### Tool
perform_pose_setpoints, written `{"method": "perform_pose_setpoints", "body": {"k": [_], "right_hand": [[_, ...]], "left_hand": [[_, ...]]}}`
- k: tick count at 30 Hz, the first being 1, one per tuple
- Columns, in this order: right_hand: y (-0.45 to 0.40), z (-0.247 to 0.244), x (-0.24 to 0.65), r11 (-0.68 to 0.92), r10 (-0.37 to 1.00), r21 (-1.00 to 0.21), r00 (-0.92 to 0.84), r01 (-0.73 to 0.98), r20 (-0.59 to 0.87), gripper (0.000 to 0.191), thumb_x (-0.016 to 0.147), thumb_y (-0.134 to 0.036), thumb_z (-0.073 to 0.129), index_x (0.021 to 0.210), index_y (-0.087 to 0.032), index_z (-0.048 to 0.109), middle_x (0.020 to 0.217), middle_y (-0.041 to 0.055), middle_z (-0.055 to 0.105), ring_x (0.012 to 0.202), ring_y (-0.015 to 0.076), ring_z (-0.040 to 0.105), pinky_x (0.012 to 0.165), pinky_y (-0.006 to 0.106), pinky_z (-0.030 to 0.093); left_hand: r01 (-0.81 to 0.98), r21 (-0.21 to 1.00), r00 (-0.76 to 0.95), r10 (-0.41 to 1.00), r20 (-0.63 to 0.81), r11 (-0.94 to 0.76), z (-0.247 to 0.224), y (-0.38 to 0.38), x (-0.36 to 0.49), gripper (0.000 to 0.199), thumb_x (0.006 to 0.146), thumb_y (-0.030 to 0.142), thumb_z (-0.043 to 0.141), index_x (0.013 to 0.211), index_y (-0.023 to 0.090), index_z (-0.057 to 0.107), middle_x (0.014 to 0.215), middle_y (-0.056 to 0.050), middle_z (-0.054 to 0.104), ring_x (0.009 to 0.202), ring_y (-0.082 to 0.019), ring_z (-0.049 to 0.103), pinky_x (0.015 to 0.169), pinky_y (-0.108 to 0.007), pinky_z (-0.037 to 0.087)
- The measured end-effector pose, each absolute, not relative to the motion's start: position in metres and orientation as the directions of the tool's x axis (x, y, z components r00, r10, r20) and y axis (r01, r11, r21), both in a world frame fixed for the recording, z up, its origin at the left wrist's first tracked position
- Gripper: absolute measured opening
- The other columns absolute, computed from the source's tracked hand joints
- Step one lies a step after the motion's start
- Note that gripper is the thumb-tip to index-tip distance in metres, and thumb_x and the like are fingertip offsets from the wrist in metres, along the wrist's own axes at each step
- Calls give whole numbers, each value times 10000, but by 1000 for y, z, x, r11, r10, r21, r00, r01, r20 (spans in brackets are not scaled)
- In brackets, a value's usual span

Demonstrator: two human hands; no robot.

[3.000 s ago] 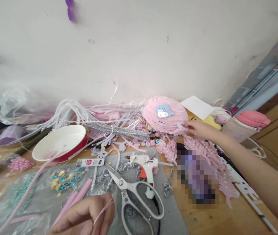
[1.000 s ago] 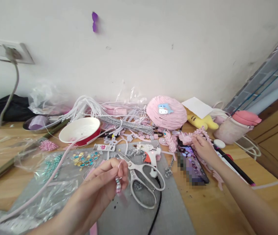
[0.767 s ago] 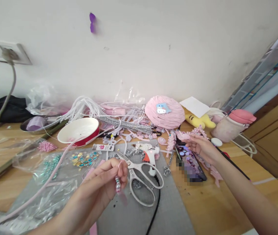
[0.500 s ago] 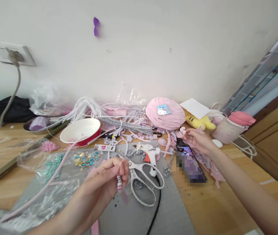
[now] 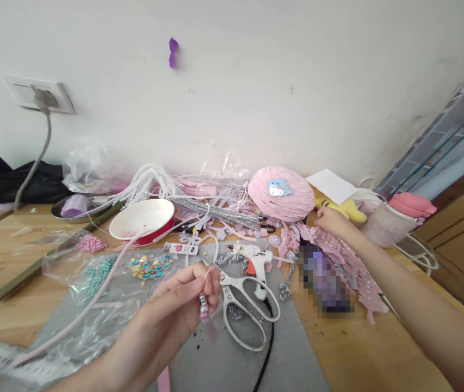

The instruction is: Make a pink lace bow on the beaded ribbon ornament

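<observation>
My left hand (image 5: 174, 313) pinches a short string of silvery and pink beads (image 5: 203, 306), which dangles below the fingertips. Just right of it, white-handled scissors (image 5: 270, 313) lie on a grey mat (image 5: 292, 348). Past them is a white hot glue gun (image 5: 261, 262) with an orange trigger. My right hand (image 5: 333, 222) reaches to the back right, its fingers curled closed, in front of a yellow plush toy (image 5: 352, 211) and above pink ruffled trim (image 5: 340, 258). Whatever those fingers hold is hidden. A phone (image 5: 323, 280) with a blurred screen lies below that forearm.
A red-and-white bowl (image 5: 144, 220), a round pink bundle (image 5: 281, 201), white pipe cleaners (image 5: 150, 177) and silver ones (image 5: 219, 211) crowd the back by the wall. Teal-and-gold gems (image 5: 154, 267) and pink beads (image 5: 92, 243) lie left. A pink-lidded jar (image 5: 395, 220) stands right.
My right hand has moved toward the yellow plush toy; the small pale pink piece seen at its fingertips no longer shows. The left hand keeps its pinch on the beads. The view has shifted slightly.
</observation>
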State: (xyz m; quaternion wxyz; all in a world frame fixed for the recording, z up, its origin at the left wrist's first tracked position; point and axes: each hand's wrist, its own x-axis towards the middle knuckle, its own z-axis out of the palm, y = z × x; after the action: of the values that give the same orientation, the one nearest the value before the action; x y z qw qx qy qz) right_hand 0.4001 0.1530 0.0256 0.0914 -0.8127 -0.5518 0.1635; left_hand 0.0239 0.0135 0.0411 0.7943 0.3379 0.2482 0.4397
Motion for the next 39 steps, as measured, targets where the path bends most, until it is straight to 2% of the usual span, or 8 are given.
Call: {"method": "perform_pose_setpoints", "body": {"k": [4,8,11,14,21,29,34,39], "right_hand": [[153,27,400,-335,939,-234,302,913,-167,269,865,-352,556,1006,-125,586,886,36,636,715,144,615,627,295,517],[146,21,394,-233,966,-204,203,951,-158,391,731,-387,680,988,-112,571,700,50,657,614,190,614,526,280,469],[141,15,386,-110,983,-204,75,973,-170,471,712,-266,710,1116,-119,517,884,59,671,743,187,636,630,276,496],[139,12,378,15,975,-193,-57,981,-213,368,823,-255,618,1156,-140,514,1041,63,622,859,171,621,751,336,511],[150,5,370,216,906,-165,-260,962,-335,268,888,-302,532,1113,-160,564,1141,76,579,970,199,586,820,404,499],[156,-2,371,168,909,-277,-257,946,-328,268,886,-309,536,1094,-144,568,1082,66,598,908,186,605,769,378,517],[158,15,378,115,967,-427,-199,897,-157,216,823,-279,601,991,-144,621,998,55,652,873,188,614,770,342,491],[160,39,384,89,996,-561,-87,823,30,164,687,-333,649,698,-169,641,697,17,667,703,201,598,650,286,436]], "left_hand": [[-527,755,497,862,-99,391,40,14,23,155,793,254,616,678,152,633,741,-25,512,710,-129,443,658,-210,414],[-533,750,509,857,-86,392,39,14,23,167,814,243,587,679,152,627,742,-20,504,709,-123,443,660,-203,413],[-525,754,514,853,-89,395,39,14,22,179,833,238,559,690,152,624,756,-22,504,727,-124,443,678,-201,415],[-523,759,517,853,-79,387,39,14,22,181,833,239,557,691,149,623,752,-22,501,718,-122,437,669,-197,410],[-526,764,507,859,-70,373,38,14,22,184,832,235,555,685,146,622,750,-25,498,721,-124,434,671,-202,403],[-529,756,521,851,-70,386,40,14,21,182,825,244,568,680,145,616,740,-20,491,709,-120,432,664,-199,401],[-535,749,517,853,-75,390,41,15,21,183,827,242,564,678,145,610,754,-20,492,718,-121,427,670,-201,407],[-537,744,515,853,-85,398,42,14,21,178,816,248,581,673,148,612,754,-22,490,724,-125,423,668,-202,412]]}}
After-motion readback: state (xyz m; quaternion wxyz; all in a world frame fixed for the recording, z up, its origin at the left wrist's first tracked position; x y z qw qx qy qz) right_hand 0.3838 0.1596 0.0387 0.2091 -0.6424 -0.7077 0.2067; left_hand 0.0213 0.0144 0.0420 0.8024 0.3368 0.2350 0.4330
